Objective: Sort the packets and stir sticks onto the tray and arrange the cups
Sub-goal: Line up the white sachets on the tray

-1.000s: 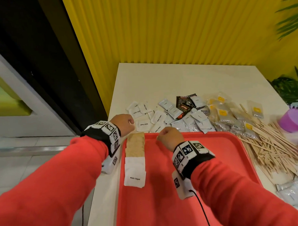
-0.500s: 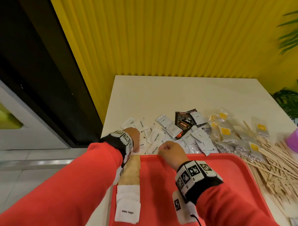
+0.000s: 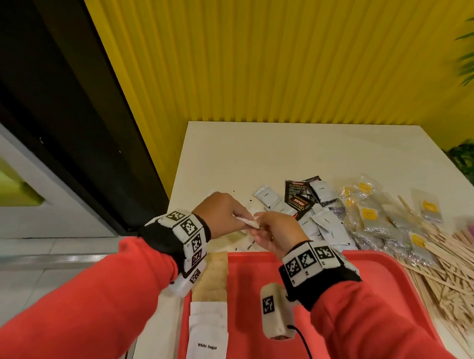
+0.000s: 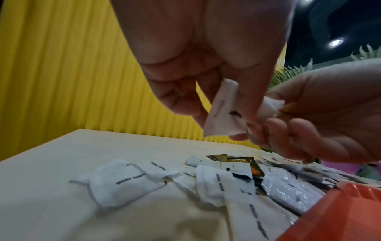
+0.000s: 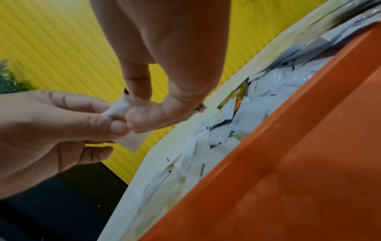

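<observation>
White packet (image 4: 221, 114) pinched by left hand (image 3: 224, 215) and right hand (image 3: 276, 232) fingers (image 4: 276, 128).

We see the tray (image 3: 376, 295) on the near part of the worktop (image 3: 297, 152), with a row of packets (image 3: 208, 302) lying along its left side. Behind the tray's far rim, loose packets (image 3: 324, 224) are scattered on the worktop; to their right lie the pouches (image 3: 373, 216), and further right the stir sticks (image 3: 451, 262), beside the tray's right edge. Above the far left corner of the tray, both hands, the left hand (image 3: 224, 215) and the right hand (image 3: 279, 231), meet on one packet (image 3: 250, 222).
</observation>
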Demonstrator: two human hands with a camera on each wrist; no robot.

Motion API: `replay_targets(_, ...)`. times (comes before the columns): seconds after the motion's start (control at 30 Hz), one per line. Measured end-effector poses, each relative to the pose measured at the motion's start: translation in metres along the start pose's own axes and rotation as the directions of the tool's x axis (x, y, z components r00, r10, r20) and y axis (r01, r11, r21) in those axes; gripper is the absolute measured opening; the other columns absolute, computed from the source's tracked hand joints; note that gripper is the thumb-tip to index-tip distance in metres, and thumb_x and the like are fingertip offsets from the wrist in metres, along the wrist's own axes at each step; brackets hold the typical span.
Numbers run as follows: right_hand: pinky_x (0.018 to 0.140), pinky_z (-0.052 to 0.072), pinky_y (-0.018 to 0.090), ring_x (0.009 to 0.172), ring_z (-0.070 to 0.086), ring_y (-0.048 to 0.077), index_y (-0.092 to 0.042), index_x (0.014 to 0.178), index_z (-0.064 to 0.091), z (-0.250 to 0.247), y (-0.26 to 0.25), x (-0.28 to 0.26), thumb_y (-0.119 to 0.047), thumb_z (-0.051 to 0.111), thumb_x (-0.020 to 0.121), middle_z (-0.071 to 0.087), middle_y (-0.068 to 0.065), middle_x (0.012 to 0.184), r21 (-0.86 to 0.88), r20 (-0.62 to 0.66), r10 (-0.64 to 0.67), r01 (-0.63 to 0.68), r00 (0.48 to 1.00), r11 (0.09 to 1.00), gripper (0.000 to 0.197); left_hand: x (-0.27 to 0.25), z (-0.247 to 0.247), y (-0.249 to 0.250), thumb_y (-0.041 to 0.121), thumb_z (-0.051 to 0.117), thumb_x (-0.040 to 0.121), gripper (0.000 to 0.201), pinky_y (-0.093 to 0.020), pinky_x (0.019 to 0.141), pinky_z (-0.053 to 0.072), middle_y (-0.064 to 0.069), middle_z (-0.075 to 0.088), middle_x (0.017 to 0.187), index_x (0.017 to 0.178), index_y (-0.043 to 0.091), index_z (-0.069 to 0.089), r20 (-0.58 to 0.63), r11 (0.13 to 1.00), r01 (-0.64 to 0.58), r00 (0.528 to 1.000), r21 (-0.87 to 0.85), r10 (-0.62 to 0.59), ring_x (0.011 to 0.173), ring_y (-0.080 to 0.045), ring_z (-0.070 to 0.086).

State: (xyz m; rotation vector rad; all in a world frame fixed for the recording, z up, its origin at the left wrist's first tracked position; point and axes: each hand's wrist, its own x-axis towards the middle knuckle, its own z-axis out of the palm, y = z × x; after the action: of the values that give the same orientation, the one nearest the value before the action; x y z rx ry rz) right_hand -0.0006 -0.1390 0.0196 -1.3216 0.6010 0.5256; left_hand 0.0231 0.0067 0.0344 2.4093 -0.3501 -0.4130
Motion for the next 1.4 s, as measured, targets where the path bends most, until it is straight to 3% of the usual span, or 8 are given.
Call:
replay_targets(0.1,0.041,0.045,0.019,0.047,0.046,0.012,-0.008,0.092,0.058,-0.007,0.0,0.006,0.008,0.043,0.085,0.05,0.008,0.065,-0.063,-0.061,-0.079,0.075,0.995,0.995,0.023,0.006,-0.006,-0.008,0.026,0.074,0.077,0.025,-0.021,0.098,0.041,0.007,0.067,0.113,0.101,0.02,0.073,0.088,0.994,0.055,0.995,-0.098,-0.046,0.108,-0.007,0.058)
replay_targets(0.2,0.041,0.038,0.018,0.052,0.044,0.013,-0.01,0.087,0.06,-0.014,0.004,0.009,0.009,0.045,0.083,0.053,0.011,0.073,-0.156,-0.094,-0.13,0.114,0.987,0.981,0.024,0.022,-0.012,-0.018,0.026,0.066,0.085,0.026,-0.024,0.094,0.04,0.0,0.065,0.118,0.109,0.017,0.068,-0.039,0.98,0.158,0.986,-0.119,-0.163,0.11,-0.014,0.057)
replay_targets(0.37,0.039,0.037,0.016,0.052,0.044,0.012,-0.012,0.076,0.058,-0.023,0.011,0.01,0.009,0.045,0.084,0.052,0.009,0.071,-0.202,-0.099,-0.158,0.136,0.982,0.97,0.026,0.052,-0.008,-0.039,0.035,0.059,0.088,0.056,-0.033,0.102,0.037,-0.01,0.038,0.142,0.137,0.018,0.04,0.023,0.886,0.414,0.904,0.209,-0.428,0.126,-0.027,0.045)
replay_targets(0.53,0.038,0.039,0.015,0.055,0.046,0.012,-0.012,0.075,0.057,-0.034,0.016,0.007,0.009,0.046,0.085,0.054,0.007,0.071,-0.186,-0.111,-0.142,0.12,0.984,0.975,0.026,0.072,0.003,-0.05,0.055,0.047,0.088,0.075,-0.046,0.113,0.026,-0.014,0.011,0.154,0.148,0.025,0.015,0.106,0.779,0.412,0.851,0.473,-0.514,0.139,-0.036,0.026)
replay_targets(0.8,0.042,0.036,0.018,0.05,0.042,0.013,-0.009,0.077,0.056,-0.049,0.024,0.002,0.009,0.045,0.086,0.05,0.008,0.065,-0.156,-0.121,-0.116,0.096,0.986,0.983,0.024,0.083,0.002,-0.043,0.02,0.064,0.083,0.044,-0.034,0.096,0.044,-0.01,0.052,0.129,0.124,0.012,0.051,0.107,0.76,0.359,0.868,0.542,-0.486,0.115,-0.028,0.053)
replay_targets(1.03,0.037,0.033,0.016,0.049,0.038,0.014,-0.008,0.073,0.054,-0.049,0.033,-0.003,0.011,0.043,0.086,0.046,0.009,0.063,-0.13,-0.1,-0.104,0.091,0.99,0.987,0.026,0.083,0.0,-0.067,0.028,0.081,0.057,0.062,-0.031,0.084,0.049,-0.005,0.062,0.102,0.111,0.019,0.053,0.067,0.753,0.458,0.833,0.472,-0.549,0.091,-0.027,0.06)
replay_targets(1.23,0.041,0.04,0.018,0.053,0.043,0.012,-0.01,0.075,0.056,-0.05,0.04,-0.011,0.009,0.044,0.088,0.049,0.008,0.066,-0.137,-0.077,-0.098,0.087,0.992,0.987,0.025,0.062,-0.006,-0.044,0.027,0.058,0.089,0.044,-0.031,0.095,0.043,-0.009,0.056,0.129,0.129,0.009,0.053,0.08,0.779,0.384,0.873,0.495,-0.482,0.117,-0.027,0.054)
replay_targets(1.4,0.043,0.048,0.016,0.055,0.045,0.012,-0.011,0.08,0.055,-0.068,0.048,-0.029,0.008,0.04,0.09,0.052,0.008,0.072,-0.086,-0.074,-0.076,0.069,0.994,0.994,0.026,0.043,-0.021,-0.021,0.018,0.05,0.091,0.032,-0.024,0.081,0.041,0.001,0.062,0.117,0.119,0.024,0.062,-0.003,0.93,0.282,0.957,0.236,-0.289,0.099,-0.022,0.057)
